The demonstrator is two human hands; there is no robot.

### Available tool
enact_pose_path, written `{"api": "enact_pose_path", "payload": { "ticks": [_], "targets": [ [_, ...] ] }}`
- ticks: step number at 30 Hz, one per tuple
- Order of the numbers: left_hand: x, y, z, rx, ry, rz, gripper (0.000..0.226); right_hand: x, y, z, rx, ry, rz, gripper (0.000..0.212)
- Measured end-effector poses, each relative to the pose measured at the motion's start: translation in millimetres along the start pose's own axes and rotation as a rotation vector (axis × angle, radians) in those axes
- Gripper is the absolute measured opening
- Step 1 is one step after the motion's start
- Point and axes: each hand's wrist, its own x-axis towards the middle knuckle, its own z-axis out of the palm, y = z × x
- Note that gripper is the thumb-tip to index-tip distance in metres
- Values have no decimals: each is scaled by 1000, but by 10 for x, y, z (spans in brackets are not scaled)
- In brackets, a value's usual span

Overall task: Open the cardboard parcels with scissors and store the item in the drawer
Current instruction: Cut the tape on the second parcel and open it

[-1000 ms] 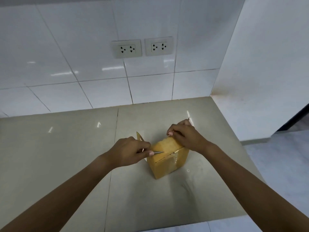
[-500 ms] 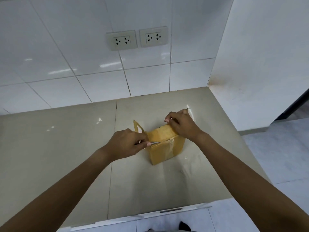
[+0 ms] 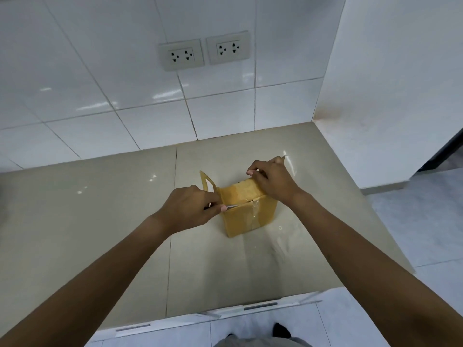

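Observation:
A small yellow-brown cardboard parcel [image 3: 250,214] stands on the beige counter [image 3: 100,221], shiny tape across its front. My left hand [image 3: 185,209] is closed around the scissors [image 3: 231,207]; only the metal blade tip shows, pressed against the top seam at the parcel's left edge. One flap [image 3: 207,182] stands upright at the back left. My right hand [image 3: 273,181] lies on the parcel's top right and pinches the far flap. The contents are hidden.
A white tiled wall with two double sockets [image 3: 204,52] rises behind the counter. A white side wall [image 3: 388,96] closes the right. Drawer fronts with metal handles [image 3: 260,306] show under the counter's near edge. Grey floor tiles lie at the right.
The view has tilted downward, bringing the counter's near edge and drawer fronts into sight. Both hands stay on the parcel; the blade tip sits slightly further left on the seam.

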Motion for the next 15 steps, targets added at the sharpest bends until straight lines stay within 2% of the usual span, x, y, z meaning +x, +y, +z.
{"api": "enact_pose_path", "payload": {
  "ticks": [5,9,10,13,15],
  "targets": [
    [85,61,33,8,-18,10,47,-2,7,10,-2,9,-1,18],
    [29,184,154,-101,-24,-124,40,11,39,-4,-37,-9,2,18],
    [-2,204,177,-78,-8,-146,40,12,38,-5,-43,-13,6,19],
    [-21,282,198,187,109,-36,48,31,5,-2,-65,-19,23,20],
    [47,363,123,184,46,-70,43,41,-14,6,-102,-34,35,22]
  ]
}}
